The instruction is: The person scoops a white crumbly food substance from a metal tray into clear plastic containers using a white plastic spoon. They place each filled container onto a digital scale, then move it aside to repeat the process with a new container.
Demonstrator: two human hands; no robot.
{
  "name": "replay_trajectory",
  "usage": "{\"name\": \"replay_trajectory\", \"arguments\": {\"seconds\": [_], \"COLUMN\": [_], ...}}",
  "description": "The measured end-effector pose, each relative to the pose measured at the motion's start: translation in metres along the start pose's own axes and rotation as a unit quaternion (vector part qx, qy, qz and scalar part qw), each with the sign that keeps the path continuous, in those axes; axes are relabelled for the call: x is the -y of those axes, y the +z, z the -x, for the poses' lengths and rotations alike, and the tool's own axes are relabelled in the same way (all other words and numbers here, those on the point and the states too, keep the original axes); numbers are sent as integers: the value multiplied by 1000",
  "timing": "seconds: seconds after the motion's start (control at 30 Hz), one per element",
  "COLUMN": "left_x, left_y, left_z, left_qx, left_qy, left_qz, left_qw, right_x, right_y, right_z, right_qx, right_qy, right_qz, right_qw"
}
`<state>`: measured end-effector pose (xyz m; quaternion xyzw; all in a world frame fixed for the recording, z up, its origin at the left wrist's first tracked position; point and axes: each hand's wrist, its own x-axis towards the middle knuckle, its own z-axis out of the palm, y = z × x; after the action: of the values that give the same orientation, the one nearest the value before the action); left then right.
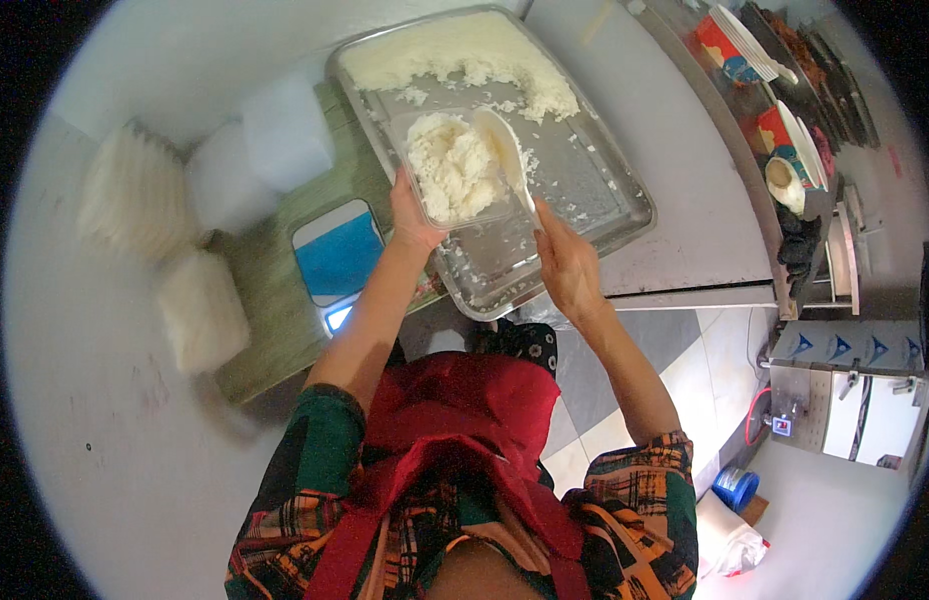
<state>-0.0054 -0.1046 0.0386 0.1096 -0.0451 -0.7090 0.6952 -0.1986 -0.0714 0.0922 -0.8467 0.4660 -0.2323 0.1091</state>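
My left hand (413, 217) grips a clear plastic container (464, 220) by its near left side, above the metal tray. White cooked rice (446, 169) is heaped inside it. In my right hand (569, 262) is the handle of a white rice paddle (509, 150), whose head rests against the right side of the heap. Below both hands lies the large metal tray (584, 187). A thick layer of rice (449, 49) covers its far end, with a ragged edge, and loose grains are scattered over the bare metal nearer me.
Left of the tray, a kitchen scale (338, 251) with a blue top and lit display sits on a greenish table (284, 360). Stacks of clear containers (284, 131) stand behind it. To the right are a white surface (659, 165) and a counter holding red paper containers (783, 127).
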Motion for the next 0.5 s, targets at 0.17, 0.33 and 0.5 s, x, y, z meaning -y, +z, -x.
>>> {"name": "replay_trajectory", "arguments": {"seconds": [0.17, 0.33, 0.5], "left_x": [-4, 0, -4], "left_y": [-4, 3, -1], "left_z": [4, 9, 8], "left_qx": [-3, -28, -5], "left_qy": [25, 32, 55], "left_qz": [25, 31, 16], "left_qw": [999, 999, 998], "right_x": [18, 32, 34], "right_y": [-13, -10, -18], "right_z": [16, 27, 32], "right_qx": [67, 87, 93], "right_qy": [-68, -137, -142], "right_qz": [110, 210, 202], "right_qw": [989, 964, 965]}}
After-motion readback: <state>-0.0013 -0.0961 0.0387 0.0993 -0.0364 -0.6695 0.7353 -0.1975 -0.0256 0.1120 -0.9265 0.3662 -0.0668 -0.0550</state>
